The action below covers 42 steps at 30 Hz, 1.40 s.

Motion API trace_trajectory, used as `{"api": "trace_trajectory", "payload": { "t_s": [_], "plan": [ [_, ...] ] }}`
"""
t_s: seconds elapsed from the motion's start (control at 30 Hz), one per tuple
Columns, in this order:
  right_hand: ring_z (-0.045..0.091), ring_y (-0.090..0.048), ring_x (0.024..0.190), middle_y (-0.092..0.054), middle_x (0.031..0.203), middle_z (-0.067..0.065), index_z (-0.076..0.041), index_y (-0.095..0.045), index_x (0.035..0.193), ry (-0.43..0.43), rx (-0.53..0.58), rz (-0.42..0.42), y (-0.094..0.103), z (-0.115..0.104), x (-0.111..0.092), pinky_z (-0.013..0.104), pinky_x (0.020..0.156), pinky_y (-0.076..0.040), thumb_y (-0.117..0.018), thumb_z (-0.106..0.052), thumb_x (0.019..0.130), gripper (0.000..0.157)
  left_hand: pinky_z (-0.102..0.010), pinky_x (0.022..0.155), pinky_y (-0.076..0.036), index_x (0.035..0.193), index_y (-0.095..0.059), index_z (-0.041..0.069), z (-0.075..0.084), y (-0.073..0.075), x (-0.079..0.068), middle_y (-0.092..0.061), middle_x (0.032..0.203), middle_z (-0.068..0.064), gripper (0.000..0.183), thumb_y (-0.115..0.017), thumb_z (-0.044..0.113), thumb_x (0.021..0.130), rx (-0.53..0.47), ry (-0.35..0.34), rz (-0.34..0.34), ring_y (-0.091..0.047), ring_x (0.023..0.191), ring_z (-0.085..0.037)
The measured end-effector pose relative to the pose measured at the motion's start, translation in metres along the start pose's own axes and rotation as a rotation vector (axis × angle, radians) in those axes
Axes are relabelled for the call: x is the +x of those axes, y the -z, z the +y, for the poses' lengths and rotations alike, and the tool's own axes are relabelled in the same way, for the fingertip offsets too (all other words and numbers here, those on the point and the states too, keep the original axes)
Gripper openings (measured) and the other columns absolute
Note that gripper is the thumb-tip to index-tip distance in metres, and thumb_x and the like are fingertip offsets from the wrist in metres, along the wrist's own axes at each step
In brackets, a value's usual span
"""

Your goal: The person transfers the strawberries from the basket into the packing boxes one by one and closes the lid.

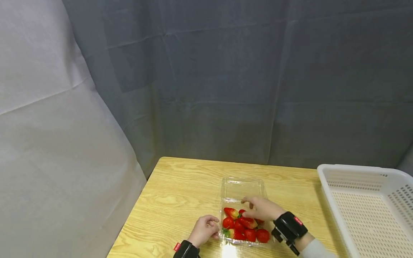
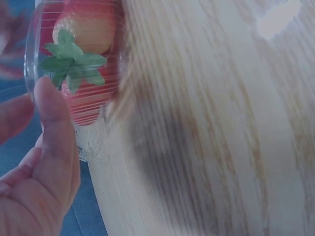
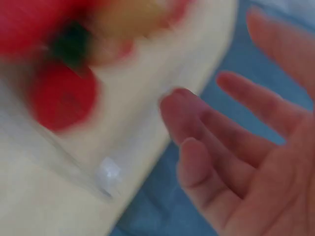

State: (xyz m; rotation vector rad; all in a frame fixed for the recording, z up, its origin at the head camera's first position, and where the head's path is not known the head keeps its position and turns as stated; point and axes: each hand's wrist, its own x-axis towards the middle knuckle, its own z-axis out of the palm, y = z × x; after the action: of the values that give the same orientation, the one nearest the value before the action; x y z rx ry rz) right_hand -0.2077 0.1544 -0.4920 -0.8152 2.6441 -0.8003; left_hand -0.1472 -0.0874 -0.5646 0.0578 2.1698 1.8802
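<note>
A clear hinged plastic box (image 1: pixel 243 188) lies open on the table, its lid turned back at the far side. Several strawberries (image 1: pixel 248 223) fill its near half, some red and some paler with green leaves. My left hand (image 1: pixel 204 229) is at the box's left side; in the left wrist view its fingertips pinch the clear rim beside a green-leaved strawberry (image 2: pixel 83 32). Over the far part of the fruit hovers my right hand (image 1: pixel 262 209). The right wrist view, blurred, shows that hand with fingers spread, nothing held, apart from a red strawberry (image 3: pixel 64 98).
A large white plastic basket (image 1: pixel 333 218) with slotted walls stands to the right of the box. Beneath everything is a wood-grain table (image 1: pixel 174 193). A dark grey cloth (image 1: pixel 213 89) hangs behind, a pale cloth (image 1: pixel 58 143) at the left.
</note>
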Motion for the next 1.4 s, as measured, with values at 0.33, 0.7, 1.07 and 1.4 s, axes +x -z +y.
{"api": "trace_trajectory", "payload": {
  "t_s": [0.33, 0.7, 1.07, 1.4],
  "plan": [
    [0.049, -0.041, 0.114, -0.043, 0.124, 0.036, 0.012, -0.04, 0.127, -0.114, -0.006, 0.176, 0.054, 0.056, 0.051, 0.057, 0.093, -0.041, -0.058, -0.018, 0.088, 0.053, -0.03, 0.051, -0.058, 0.099, -0.057, -0.011, -0.003, 0.0, 0.001, -0.052, 0.067, -0.002, 0.022, -0.059, -0.007, 0.077, -0.002, -0.014, 0.004, -0.058, 0.052, -0.01],
    [0.047, -0.021, 0.129, -0.023, 0.138, 0.036, 0.012, -0.016, 0.139, -0.223, 0.184, 0.01, -0.018, 0.184, 0.091, 0.054, 0.106, -0.027, -0.056, -0.043, 0.087, 0.086, -0.029, 0.051, -0.058, 0.099, -0.059, -0.01, 0.002, -0.003, 0.0, -0.051, 0.068, -0.003, 0.022, -0.06, -0.007, 0.077, 0.001, 0.017, 0.008, -0.058, 0.052, -0.011],
    [0.053, -0.022, 0.125, -0.021, 0.136, 0.041, 0.018, -0.016, 0.135, -0.33, 0.223, 0.007, 0.012, 0.103, 0.061, 0.06, 0.103, -0.028, -0.048, -0.025, 0.093, 0.069, -0.029, 0.051, -0.058, 0.099, -0.058, -0.011, 0.004, -0.001, -0.002, -0.051, 0.067, -0.002, 0.022, -0.06, -0.008, 0.077, 0.023, 0.0, 0.011, -0.058, 0.051, -0.01],
    [0.048, -0.045, 0.108, -0.036, 0.126, 0.035, 0.012, -0.032, 0.133, -0.222, 0.227, 0.384, 0.052, 0.066, 0.032, 0.052, 0.086, -0.047, -0.048, -0.022, 0.094, 0.054, -0.039, 0.055, -0.059, 0.098, -0.058, -0.012, 0.002, -0.001, -0.001, -0.05, 0.067, -0.003, 0.021, -0.06, -0.01, 0.077, 0.004, -0.017, 0.011, -0.058, 0.053, -0.013]
  ]
}}
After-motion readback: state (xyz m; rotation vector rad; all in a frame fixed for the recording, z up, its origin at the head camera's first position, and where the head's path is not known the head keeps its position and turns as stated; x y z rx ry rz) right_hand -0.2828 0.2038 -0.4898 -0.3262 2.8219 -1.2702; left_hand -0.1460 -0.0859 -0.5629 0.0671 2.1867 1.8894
